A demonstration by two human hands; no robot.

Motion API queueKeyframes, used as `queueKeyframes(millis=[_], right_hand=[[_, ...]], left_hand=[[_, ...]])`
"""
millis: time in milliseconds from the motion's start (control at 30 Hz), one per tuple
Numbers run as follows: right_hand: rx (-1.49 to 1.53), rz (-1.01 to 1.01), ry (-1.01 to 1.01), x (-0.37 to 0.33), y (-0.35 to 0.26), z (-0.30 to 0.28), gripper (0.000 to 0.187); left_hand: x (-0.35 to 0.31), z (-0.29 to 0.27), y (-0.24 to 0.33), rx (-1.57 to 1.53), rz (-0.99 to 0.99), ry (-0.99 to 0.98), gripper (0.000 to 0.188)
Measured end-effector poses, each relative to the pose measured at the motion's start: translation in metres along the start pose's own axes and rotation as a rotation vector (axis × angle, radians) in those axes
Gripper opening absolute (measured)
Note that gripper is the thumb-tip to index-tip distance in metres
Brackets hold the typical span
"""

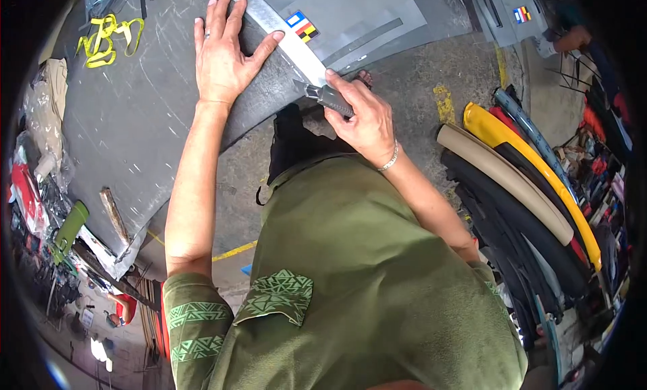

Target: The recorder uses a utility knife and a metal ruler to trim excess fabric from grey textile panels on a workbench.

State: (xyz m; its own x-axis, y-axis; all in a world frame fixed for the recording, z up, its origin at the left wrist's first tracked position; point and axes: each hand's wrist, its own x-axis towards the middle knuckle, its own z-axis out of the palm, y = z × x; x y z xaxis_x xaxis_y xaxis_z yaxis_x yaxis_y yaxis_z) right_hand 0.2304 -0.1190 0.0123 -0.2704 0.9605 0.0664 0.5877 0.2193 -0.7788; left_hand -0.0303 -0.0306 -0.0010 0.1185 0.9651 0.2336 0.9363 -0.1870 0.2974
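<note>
My left hand (226,56) lies with fingers spread on the dark table, thumb and fingertips against the left edge of a long metal ruler (291,46). In my right hand (367,117) is a dark utility knife (335,101), its blade out and pointing left at the near end of the ruler. My right index finger reaches along to the ruler's end. Right of the ruler is a flat grey sheet (367,9) with a small patch of coloured flag squares (301,27) and a dark strip (367,43) on it.
The scratched table (128,140) fills the upper left, with a tangled yellow ribbon (101,43) on it. Rolls of material, one yellow (532,167) and one beige (505,181), lie at right. Another person's hand (573,39) shows at upper right, near a second grey piece (502,16).
</note>
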Motion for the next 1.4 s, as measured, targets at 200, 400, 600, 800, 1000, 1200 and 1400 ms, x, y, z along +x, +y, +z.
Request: queueKeyframes(millis=[200, 400, 600, 800, 1000, 1200, 1400], right_hand=[[-0.006, 0.026, -0.023, 0.0003, -0.0029, -0.0034, 0.073], [0.024, 0.026, -0.013, 0.0, -0.0021, -0.0033, 0.074], [0.003, 0.048, -0.033, -0.0006, -0.0028, -0.0046, 0.074], [0.001, 0.061, -0.036, -0.0007, -0.0019, -0.0035, 0.07], [0.06, 0.064, -0.011, 0.0011, -0.0035, -0.0043, 0.065], [0.094, 0.07, -0.011, 0.0014, -0.0026, -0.0027, 0.064], [0.03, 0.078, -0.033, -0.0003, -0.0004, -0.0017, 0.065]], left_hand=[[-0.0001, -0.0006, 0.0006, 0.003, -0.004, -0.004, 0.086], [0.0, 0.0001, 0.0001, -0.01, -0.001, 0.001, 0.085], [0.0, 0.0012, -0.0015, -0.003, 0.01, 0.008, 0.086], [-0.0001, 0.0009, -0.0007, -0.007, 0.009, 0.006, 0.085], [-0.0004, 0.0004, -0.0001, -0.003, 0.008, 0.001, 0.085], [-0.0002, -0.0012, -0.0016, 0.0, 0.006, 0.006, 0.085], [0.0009, 0.0004, 0.001, -0.016, -0.001, 0.0, 0.088]])
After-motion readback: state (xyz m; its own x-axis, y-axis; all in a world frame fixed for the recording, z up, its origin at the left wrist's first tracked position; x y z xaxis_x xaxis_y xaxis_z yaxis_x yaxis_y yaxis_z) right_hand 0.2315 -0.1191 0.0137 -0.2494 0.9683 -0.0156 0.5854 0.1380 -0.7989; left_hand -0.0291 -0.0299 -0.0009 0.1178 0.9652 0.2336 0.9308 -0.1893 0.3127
